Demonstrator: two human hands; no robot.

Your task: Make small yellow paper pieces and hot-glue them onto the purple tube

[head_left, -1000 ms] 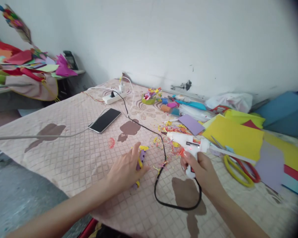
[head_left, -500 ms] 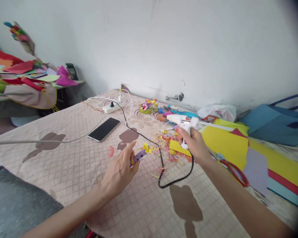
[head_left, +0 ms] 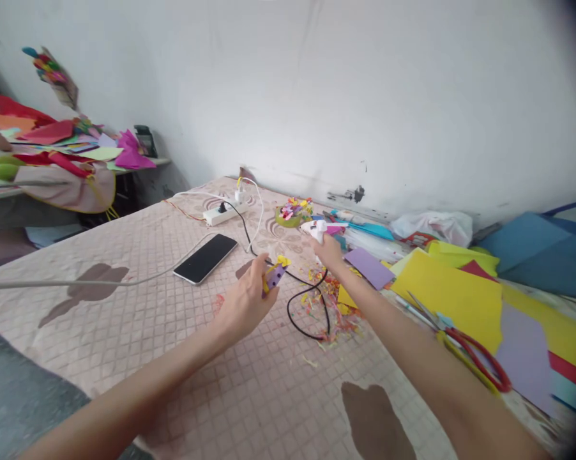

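My left hand (head_left: pixel 250 295) is closed round a small purple paper piece with dark dots and yellow trim (head_left: pixel 274 275), held above the cloth. My right hand (head_left: pixel 327 250) grips a white hot glue gun (head_left: pixel 318 229) by its handle, farther out over the table. The gun's nozzle points left, close to a green bowl (head_left: pixel 288 219) of colourful paper bits. A black cord (head_left: pixel 290 313) loops down from the gun onto the cloth. Paper shreds (head_left: pixel 317 306) lie scattered below my right wrist.
A phone (head_left: pixel 205 258) lies left of my left hand, with a white power strip (head_left: pixel 225 213) behind it. On the right are scissors with red handles (head_left: pixel 479 358), yellow sheets (head_left: pixel 448 294) and a blue bag (head_left: pixel 532 243). A wall (head_left: pixel 288 96) bounds the back.
My right hand has carried the glue gun left and away from me, towards the bowl, and its cord has shifted into a loop. My left hand still holds the purple piece, now slightly turned.
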